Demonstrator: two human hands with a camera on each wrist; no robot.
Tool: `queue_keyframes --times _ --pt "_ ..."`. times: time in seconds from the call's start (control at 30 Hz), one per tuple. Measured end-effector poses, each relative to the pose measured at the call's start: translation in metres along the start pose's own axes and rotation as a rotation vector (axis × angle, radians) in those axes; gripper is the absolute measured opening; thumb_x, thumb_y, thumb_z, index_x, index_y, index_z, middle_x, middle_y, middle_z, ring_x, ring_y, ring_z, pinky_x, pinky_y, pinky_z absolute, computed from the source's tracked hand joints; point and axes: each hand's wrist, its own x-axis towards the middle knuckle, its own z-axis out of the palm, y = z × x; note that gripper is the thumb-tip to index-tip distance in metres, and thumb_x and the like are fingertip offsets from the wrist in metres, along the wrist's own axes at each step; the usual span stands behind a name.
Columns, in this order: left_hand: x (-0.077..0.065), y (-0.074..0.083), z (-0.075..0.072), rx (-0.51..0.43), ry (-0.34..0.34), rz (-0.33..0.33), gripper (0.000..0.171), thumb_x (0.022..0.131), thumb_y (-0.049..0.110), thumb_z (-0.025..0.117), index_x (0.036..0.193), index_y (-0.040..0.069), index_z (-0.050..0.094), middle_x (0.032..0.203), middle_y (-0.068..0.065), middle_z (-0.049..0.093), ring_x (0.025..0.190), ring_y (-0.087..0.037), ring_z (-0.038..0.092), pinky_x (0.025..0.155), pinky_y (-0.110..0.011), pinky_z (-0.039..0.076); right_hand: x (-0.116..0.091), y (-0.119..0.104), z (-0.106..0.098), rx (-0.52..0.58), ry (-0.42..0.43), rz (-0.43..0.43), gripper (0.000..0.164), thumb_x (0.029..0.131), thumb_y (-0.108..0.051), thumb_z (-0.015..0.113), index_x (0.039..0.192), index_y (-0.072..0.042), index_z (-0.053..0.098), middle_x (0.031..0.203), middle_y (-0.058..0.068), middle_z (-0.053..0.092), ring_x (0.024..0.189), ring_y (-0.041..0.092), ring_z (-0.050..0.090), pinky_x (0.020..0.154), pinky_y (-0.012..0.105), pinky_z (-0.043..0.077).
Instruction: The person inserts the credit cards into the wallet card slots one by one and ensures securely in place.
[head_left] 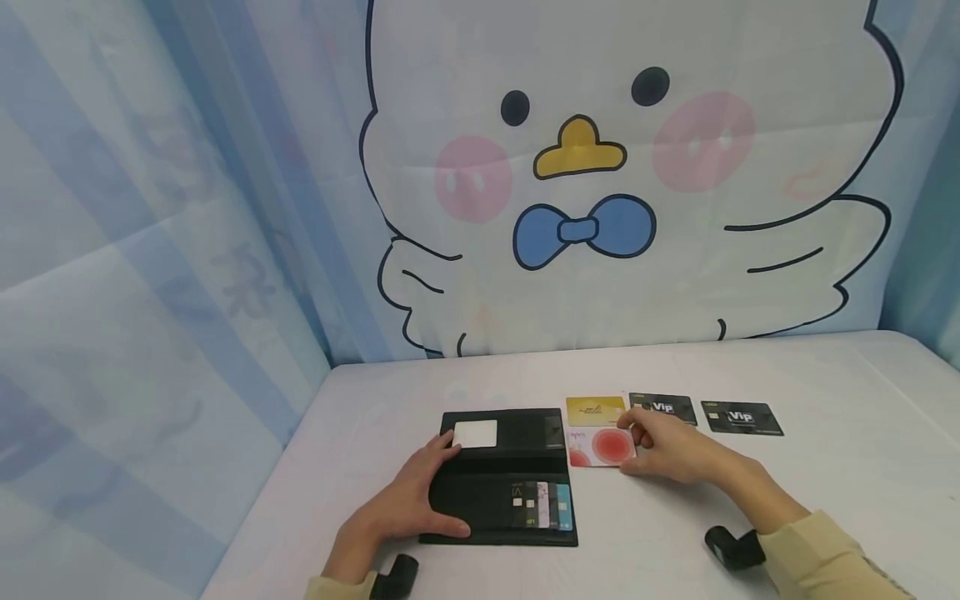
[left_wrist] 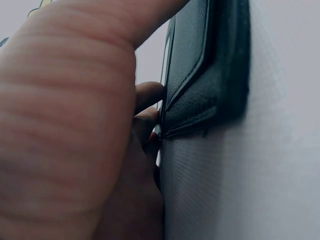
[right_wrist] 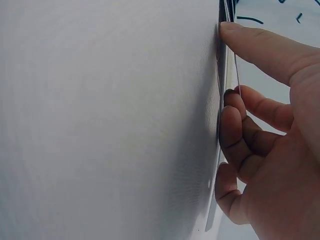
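Note:
A black wallet [head_left: 468, 496] lies unfolded on the table. My left hand [head_left: 405, 496] rests at its left side, thumb over the lower half and fingertips by the upper left edge. Several cards [head_left: 543, 505] show in the lower half's slots, and a white card [head_left: 476, 434] shows in the upper half. My right hand [head_left: 675, 446] pinches a pink card with a red circle [head_left: 588, 446] by its right side, the card's left edge close to the wallet. In the right wrist view, this pink card [right_wrist: 237, 70] appears edge-on between thumb and index finger.
Just behind the pink card is a gold card [head_left: 595, 410]. A black VIP card [head_left: 678, 407] lies partly behind my right hand, and another black VIP card [head_left: 742, 418] lies farther right. A printed curtain [head_left: 570, 308] hangs at the table's back edge.

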Motion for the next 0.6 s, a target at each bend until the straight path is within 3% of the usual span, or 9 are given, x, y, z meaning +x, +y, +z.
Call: queue_keyframes --times 0.6 --pt "-0.0001 -0.0001 0.0000 0.006 0.004 0.004 0.111 0.069 0.050 0.090 0.156 0.009 0.035 0.167 -0.007 0.019 0.152 -0.035 0.013 0.115 -0.065 0.020 0.0028 -0.0037 -0.0015 -0.045 0.106 -0.108 0.052 0.082 -0.025 0.086 0.122 -0.001 0.061 0.095 -0.001 0.055 0.088 0.018 0.051 0.072 0.027 0.049"
